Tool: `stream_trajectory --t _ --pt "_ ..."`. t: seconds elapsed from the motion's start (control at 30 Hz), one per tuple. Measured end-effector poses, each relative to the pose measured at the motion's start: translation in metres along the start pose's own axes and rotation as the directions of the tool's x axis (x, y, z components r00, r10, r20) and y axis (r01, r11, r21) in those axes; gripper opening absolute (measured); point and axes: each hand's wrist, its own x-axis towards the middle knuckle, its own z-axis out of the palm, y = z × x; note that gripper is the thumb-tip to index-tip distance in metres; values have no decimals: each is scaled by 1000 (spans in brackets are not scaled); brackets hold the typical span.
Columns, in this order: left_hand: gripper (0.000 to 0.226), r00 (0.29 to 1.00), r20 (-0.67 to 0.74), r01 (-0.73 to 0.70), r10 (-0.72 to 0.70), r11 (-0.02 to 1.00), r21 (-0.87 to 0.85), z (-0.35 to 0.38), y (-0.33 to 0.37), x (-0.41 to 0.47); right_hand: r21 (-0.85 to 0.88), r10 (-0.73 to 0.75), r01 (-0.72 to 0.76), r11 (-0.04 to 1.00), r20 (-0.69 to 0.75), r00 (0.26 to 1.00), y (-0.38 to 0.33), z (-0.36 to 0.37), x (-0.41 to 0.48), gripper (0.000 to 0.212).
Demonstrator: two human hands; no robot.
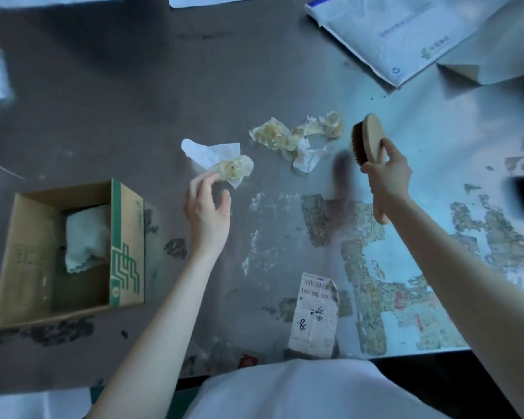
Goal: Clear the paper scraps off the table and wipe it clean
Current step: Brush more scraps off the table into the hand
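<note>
Left hand (208, 207), open and empty, beside crumpled paper scrap (235, 168), probably light and soft: pinch any fold. Right hand (387, 175) grips brush (369, 140).

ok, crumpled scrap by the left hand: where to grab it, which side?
Probably pinch the scrap by its bunched yellowish wad, from the near side where the left hand hovers. The wad stands proud of the table; the white tail lies flat beyond it.

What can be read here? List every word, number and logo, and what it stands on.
"140-140 U08", rest unclear: torn white paper label, under its barcode.
Black handwriting on that label: unreadable.
Green logo and print on white mailing envelope: blurred.
Green print on brown cardboard box: blurred.
</note>
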Motion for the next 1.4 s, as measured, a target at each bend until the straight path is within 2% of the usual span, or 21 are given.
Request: stream_trajectory --t 0.1,0.27,0.43,0.7,0.83,0.97,1.07,1.2,1.27,1.4 --pt "32 998 43 -60 54 989 139 8 -5 26 -83 -46 55 995 102 994 -3 13 2 73" --pt "42 987 158 -53 7 956 289 24 -17 53 -112 -108 145 983 281 954 -1 38 -15 74" --pt "44 964 265 -45 -30 961 274 31 -22 53 -173 -162 253 952 417 894 9 50 -39 69" --pt "38 958 286 -31 -36 973 229 33 -17 32 -179 -175 308 934 521 835 18 47 -60 67" --pt "36 957 291 -35 -24 980 196 32 -14 17 -81 -185 243 967 433 882 10 37 -52 72" --pt "35 957 290 -45 -11 982 184 28 -10 5 -5 -157 162 987 208 965 -5 24 -26 78" --pt "35 955 296 -34 -17 985 167 27 -7 -2 -56 -135 138 989 49 990 -12 9 1 74" --pt "35 954 300 -36 -8 989 142 28 -5 -8 -77 -56 50 996 -70 996 -9 -6 28 72" --pt "35 953 302 -44 0 989 139 29 -4 -9 -112 -26 16 994 -87 996 -5 -10 34 72" --pt "34 953 303 -66 16 986 153 30 -3 -9 -122 23 -21 992 13 1000 5 -9 29 75"
